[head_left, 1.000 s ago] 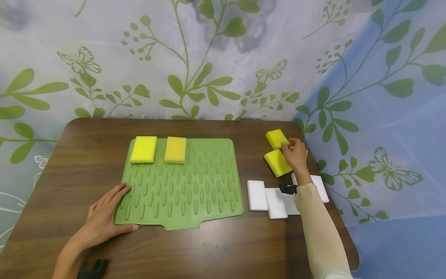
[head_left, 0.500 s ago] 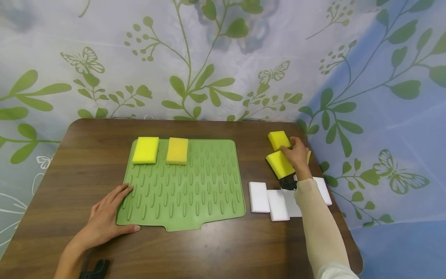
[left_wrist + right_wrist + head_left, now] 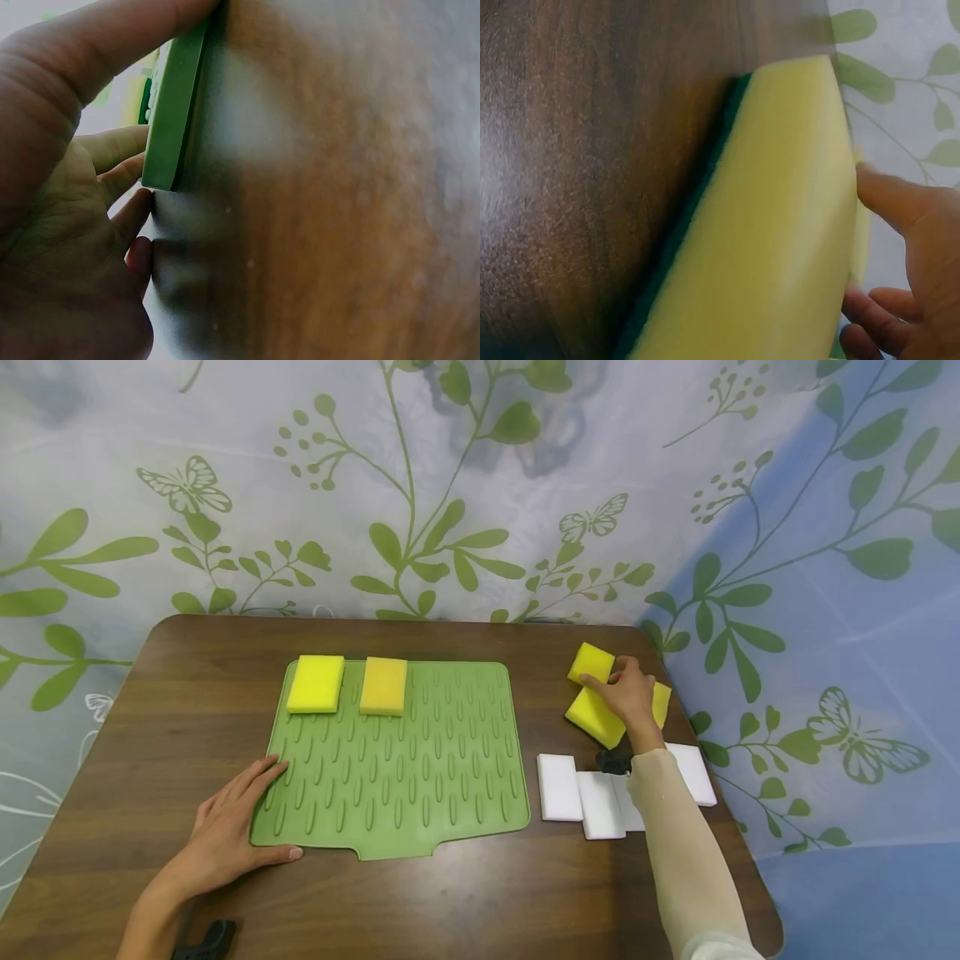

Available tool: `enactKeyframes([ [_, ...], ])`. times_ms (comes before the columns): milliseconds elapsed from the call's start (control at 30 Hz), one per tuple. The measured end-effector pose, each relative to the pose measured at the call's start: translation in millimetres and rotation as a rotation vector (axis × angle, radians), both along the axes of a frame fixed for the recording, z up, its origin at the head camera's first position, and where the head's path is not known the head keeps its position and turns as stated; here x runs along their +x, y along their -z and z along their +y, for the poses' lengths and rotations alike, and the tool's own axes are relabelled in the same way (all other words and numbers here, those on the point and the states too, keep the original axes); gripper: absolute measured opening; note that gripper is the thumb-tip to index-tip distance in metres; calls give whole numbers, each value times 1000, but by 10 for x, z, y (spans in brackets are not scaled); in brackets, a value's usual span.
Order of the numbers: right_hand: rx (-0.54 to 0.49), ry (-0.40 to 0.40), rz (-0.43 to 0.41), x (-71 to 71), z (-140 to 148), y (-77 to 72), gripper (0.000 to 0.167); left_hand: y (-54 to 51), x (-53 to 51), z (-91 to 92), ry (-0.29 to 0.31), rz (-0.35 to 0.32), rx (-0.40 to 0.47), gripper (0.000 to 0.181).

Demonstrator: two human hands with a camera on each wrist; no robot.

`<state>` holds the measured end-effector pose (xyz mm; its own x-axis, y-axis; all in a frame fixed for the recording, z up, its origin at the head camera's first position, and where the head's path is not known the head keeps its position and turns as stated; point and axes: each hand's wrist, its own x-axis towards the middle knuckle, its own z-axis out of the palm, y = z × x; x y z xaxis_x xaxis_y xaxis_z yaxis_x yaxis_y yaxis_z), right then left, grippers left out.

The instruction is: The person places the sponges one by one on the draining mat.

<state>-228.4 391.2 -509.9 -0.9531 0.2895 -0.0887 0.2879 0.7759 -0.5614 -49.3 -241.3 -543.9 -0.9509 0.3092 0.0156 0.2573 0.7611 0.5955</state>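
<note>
My right hand (image 3: 632,697) pinches a yellow scouring sponge (image 3: 590,660) at the table's far right, thumb and fingers at its near right corner. A second yellow sponge (image 3: 596,716) lies below the thumb and fills the right wrist view, its dark green scouring side (image 3: 682,225) at the left. Behind it, only a thin strip of the pinched sponge (image 3: 861,232) shows. Another yellow sponge (image 3: 661,703) is partly hidden by the hand. My left hand (image 3: 225,827) rests with spread fingers at the left near corner of a green ridged mat (image 3: 420,760).
Two sponges, one bright yellow (image 3: 316,684) and one deeper yellow (image 3: 383,686), lie side by side along the mat's far edge. Several white sponge blocks (image 3: 558,787) lie right of the mat, some under the right forearm. Patterned cloth (image 3: 450,485) stands behind the brown table (image 3: 450,902).
The right hand has shifted left and slightly nearer. The far sponge has turned and moved left with it, and the sponge below it has slid left. The left hand has stayed at the mat.
</note>
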Motion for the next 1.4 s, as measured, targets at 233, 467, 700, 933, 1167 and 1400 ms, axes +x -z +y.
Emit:
enactKeyframes([
  [233, -172, 16, 58, -36, 14, 3, 99, 17, 15, 11, -7, 11, 3, 125],
  [467, -195, -45, 32, -63, 47, 54, 108, 36, 30, 23, -7, 20, 5, 125],
  [700, -169, -106, -46, -130, 34, 78, 116, 6, 30, 30, -6, 11, 13, 124],
  [933, -161, -106, -98, -180, -2, 46, 109, -8, 31, 31, -6, -5, 6, 124],
  [1167, -155, -78, -97, -169, -15, 51, 104, -40, 19, 21, -5, -8, 1, 123],
  [1400, -182, -79, -54, -136, -4, 34, 102, -43, 6, 3, -1, -20, 4, 124],
])
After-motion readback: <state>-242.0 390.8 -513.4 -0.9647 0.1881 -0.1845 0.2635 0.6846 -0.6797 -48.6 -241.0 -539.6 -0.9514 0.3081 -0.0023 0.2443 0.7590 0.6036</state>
